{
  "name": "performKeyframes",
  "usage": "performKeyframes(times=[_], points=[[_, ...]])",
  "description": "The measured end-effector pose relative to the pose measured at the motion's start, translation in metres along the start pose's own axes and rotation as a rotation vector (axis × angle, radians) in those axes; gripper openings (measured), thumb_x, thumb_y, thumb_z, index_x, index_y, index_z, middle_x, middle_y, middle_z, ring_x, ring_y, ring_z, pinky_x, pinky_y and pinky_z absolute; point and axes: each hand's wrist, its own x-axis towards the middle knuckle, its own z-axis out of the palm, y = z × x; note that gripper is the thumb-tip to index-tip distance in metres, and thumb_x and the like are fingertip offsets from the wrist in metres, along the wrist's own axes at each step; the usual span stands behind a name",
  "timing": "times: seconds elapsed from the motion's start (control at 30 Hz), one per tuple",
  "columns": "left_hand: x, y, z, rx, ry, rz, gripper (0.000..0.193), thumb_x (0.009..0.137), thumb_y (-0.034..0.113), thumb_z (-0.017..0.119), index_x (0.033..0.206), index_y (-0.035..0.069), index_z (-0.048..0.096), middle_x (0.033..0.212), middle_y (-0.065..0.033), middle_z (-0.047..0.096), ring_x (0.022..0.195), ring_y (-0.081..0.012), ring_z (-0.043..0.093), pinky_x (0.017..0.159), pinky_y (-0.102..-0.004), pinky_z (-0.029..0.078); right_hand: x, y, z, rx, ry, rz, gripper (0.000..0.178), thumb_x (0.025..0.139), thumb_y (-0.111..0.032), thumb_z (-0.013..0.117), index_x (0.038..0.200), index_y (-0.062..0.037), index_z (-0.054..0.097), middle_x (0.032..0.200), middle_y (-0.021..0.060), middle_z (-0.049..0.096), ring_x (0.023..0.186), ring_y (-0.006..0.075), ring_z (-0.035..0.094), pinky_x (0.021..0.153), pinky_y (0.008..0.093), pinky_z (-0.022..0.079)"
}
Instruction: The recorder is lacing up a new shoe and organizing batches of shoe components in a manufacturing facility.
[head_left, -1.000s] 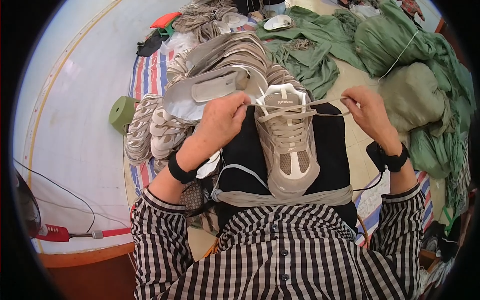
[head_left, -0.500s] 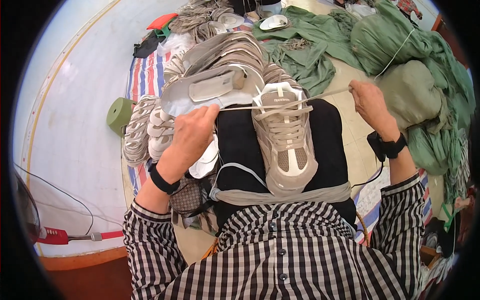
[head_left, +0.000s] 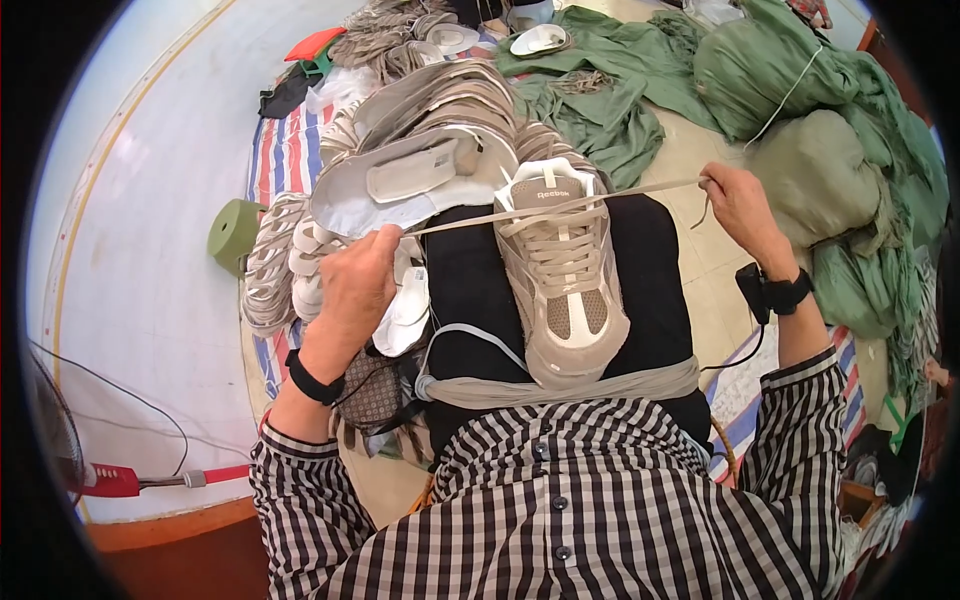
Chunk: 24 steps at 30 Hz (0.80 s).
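Note:
A beige and white sneaker lies on a black cushion-like surface over my lap, its toe toward me. Its beige shoelace is threaded up the front and stretched sideways from the top eyelets. My left hand is closed on one lace end, left of the shoe. Off to the right, my right hand pinches the other end, with a short tail hanging below the fingers. Both lace ends are pulled taut, and the hands are well apart from the shoe.
Stacked shoe uppers lie just beyond the lap, with bundled laces and a green roll at the left. Green cloth sacks fill the right. A grey strap crosses the lap.
My left hand has moved left and slightly down, drawing its lace end farther out. My right hand has barely shifted; a lace tail now shows below it.

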Motion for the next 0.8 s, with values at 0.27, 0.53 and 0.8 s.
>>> performKeyframes(times=[0.27, 0.53, 0.8], points=[[-0.020, -0.014, -0.012, 0.121, -0.146, -0.010, 0.016, 0.076, -0.003, 0.056, 0.091, 0.003, 0.051, 0.073, -0.0120, 0.058, 0.069, -0.0315, 0.063, 0.057, -0.0419, 0.047, -0.014, 0.029, 0.000, -0.259, 0.019, 0.042, 0.013, 0.089, -0.009, 0.050, 0.088, 0.0006, 0.058, 0.077, 0.0254, 0.060, 0.076, 0.0452, 0.057, 0.067, 0.0511, 0.044], [-0.058, -0.043, -0.037, 0.219, -0.166, -0.113, 0.011, 0.076, 0.001, 0.056, 0.085, 0.005, 0.051, 0.072, -0.0128, 0.059, 0.068, -0.0324, 0.063, 0.057, -0.0428, 0.047, -0.035, 0.050, -0.011, -0.081, 0.125, 0.105, 0.013, 0.087, -0.007, 0.050, 0.083, 0.0001, 0.060, 0.073, 0.0236, 0.060, 0.073, 0.0429, 0.059, 0.065, 0.0494, 0.046], [-0.084, -0.054, -0.025, 0.295, -0.162, -0.048, 0.006, 0.073, 0.004, 0.057, 0.079, 0.005, 0.059, 0.081, -0.0132, 0.055, 0.077, -0.0318, 0.061, 0.061, -0.0428, 0.049, -0.042, 0.020, -0.016, 0.337, 0.075, 0.269, 0.014, 0.089, -0.008, 0.055, 0.091, 0.0031, 0.063, 0.065, 0.0131, 0.062, 0.060, 0.0214, 0.061, 0.058, 0.0338, 0.047]])
